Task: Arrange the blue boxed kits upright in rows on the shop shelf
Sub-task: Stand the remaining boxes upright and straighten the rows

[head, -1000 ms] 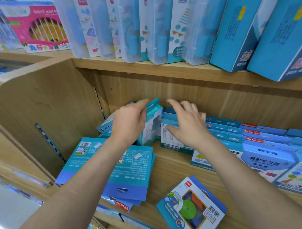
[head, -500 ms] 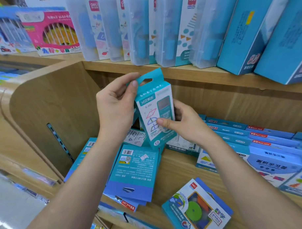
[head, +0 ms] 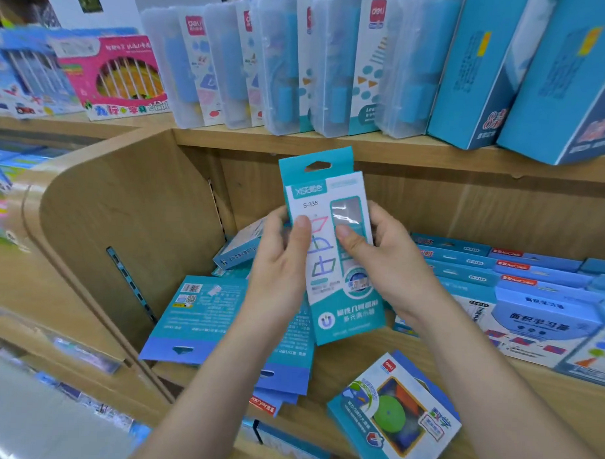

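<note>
1. A green-disc kit box (head: pixel 395 416) is seen lying flat below the right hand (head: pixel 392 263).
2. An upright teal S-335 kit box (head: pixel 331 251) is gripped by the left hand (head: pixel 281 263) and the right hand.
3. Flat blue kit boxes (head: pixel 202 315) are seen beneath the left hand on the wooden shelf (head: pixel 341 368).

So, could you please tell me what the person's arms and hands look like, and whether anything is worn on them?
Both forearms are bare as far as the picture shows: no sleeves, gloves, watch or bracelet in view. The left hand and the right hand show no rings on the fingers that can be seen. The thumbnails are short and look unpainted. No cables or markings appear on either arm.
</note>
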